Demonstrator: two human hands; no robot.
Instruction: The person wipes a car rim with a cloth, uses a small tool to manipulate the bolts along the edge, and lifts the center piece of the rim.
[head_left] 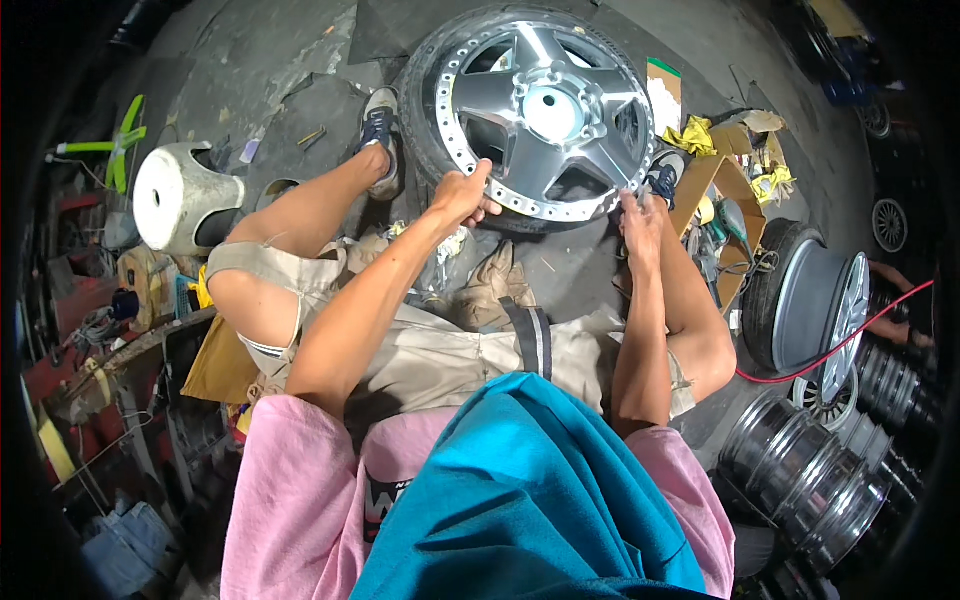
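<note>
A silver five-spoke alloy wheel rim (pixel 530 160) with a row of holes around its outer lip lies face up, with a black tire (pixel 425 130) around it, on the floor between my feet. My left hand (pixel 466 197) is closed on the near-left edge of the rim, its thumb on the lip and its fingers curled below. My right hand (pixel 640 222) is at the near-right edge, fingers drawn together by the lip; whatever they hold, if anything, is too small to make out.
An open cardboard box (pixel 715 215) of tools stands right of my right leg. Beyond it are another tired wheel (pixel 810 300), a red hose (pixel 800 375) and stacked rim barrels (pixel 800 480). At left are a white stool (pixel 185 200), a green fan-like piece (pixel 125 140) and cluttered metal racks.
</note>
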